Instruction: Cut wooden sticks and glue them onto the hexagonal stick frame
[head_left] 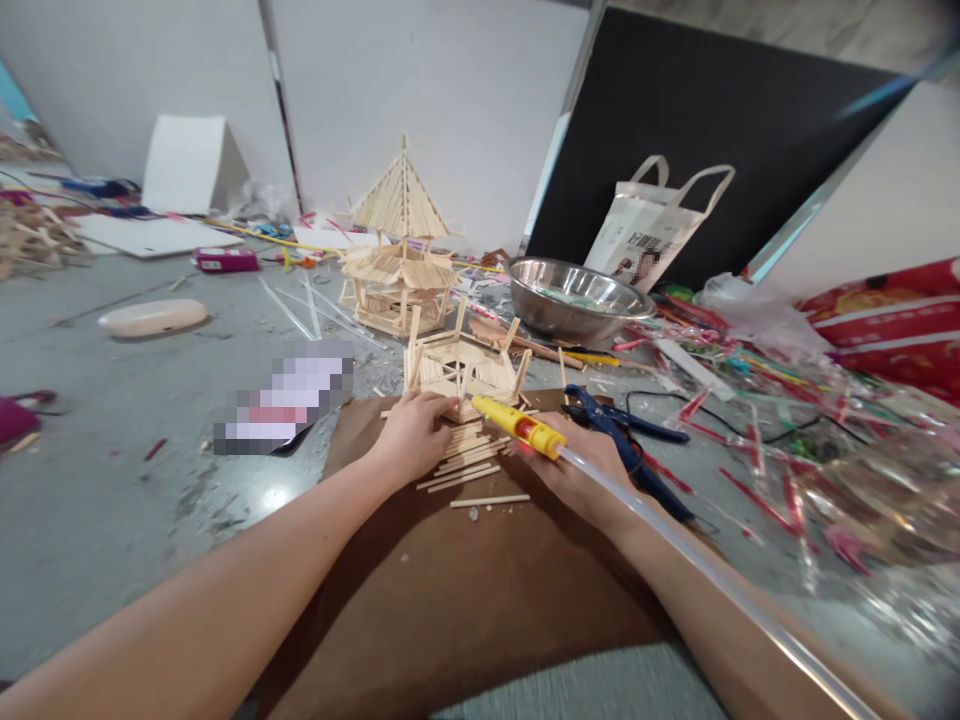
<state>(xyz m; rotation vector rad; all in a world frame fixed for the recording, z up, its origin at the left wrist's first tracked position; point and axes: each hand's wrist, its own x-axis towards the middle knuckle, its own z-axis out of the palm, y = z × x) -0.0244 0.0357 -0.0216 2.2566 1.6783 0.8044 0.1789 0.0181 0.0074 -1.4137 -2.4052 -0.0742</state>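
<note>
My right hand point(581, 470) is closed round a yellow glue gun point(517, 425) with a long clear glue stick point(697, 575) running back along my forearm; its nozzle points at a small wooden stick frame point(461, 365). My left hand point(412, 430) rests with curled fingers on the base of that frame, pressing on thin sticks. Loose wooden sticks point(469, 460) lie between my hands on a brown board point(450, 580).
A finished stick pagoda point(397, 250) stands behind the frame. A steel bowl point(574, 295), a white bag point(652, 230), blue pliers point(630, 430) and scattered colourful straws point(750, 430) lie to the right. A phone point(285, 405) sits at left on the grey floor.
</note>
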